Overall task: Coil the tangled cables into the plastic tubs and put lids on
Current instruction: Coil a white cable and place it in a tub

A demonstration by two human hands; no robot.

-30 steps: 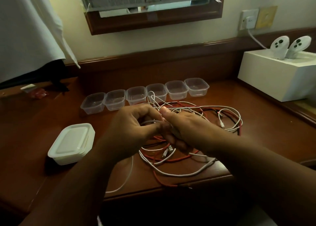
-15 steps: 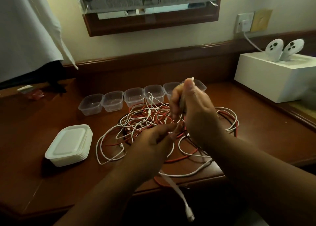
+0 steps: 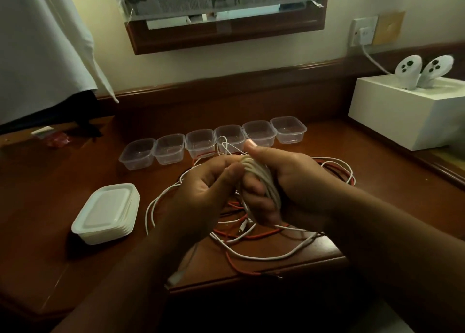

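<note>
We are winding a white cable (image 3: 264, 179) around the fingers of our right hand (image 3: 284, 181), and several turns are now sitting there as a tight bundle. Half a second ago that hand was raised with one strand pinched upright and almost nothing wound; a second ago both hands were only picking at the tangle. So the first coil is now taking shape, which means the first cable is mostly freed from the heap.

Our right hand is curling round the coil, thumb lying along its top. Our left hand (image 3: 208, 189) is pressing in beside it, thumb and fingertips pinching the strand it is feeding onto the bundle. A loose white tail is hanging below the left wrist over the table (image 3: 63, 181) edge, its plug blurred.

The rest of the tangled cables (image 3: 251, 234), white and red, are lying on the table directly beneath our hands, a few loops reaching toward the row of six plastic tubs (image 3: 214, 141) behind. All six look empty. The stack of lids (image 3: 107, 214) is sitting to the left, well apart from the tubs.

We judge the task to be early: no cable is stowed yet and no lid is on. The remaining tail needs winding before the coil can go into a tub.
</note>
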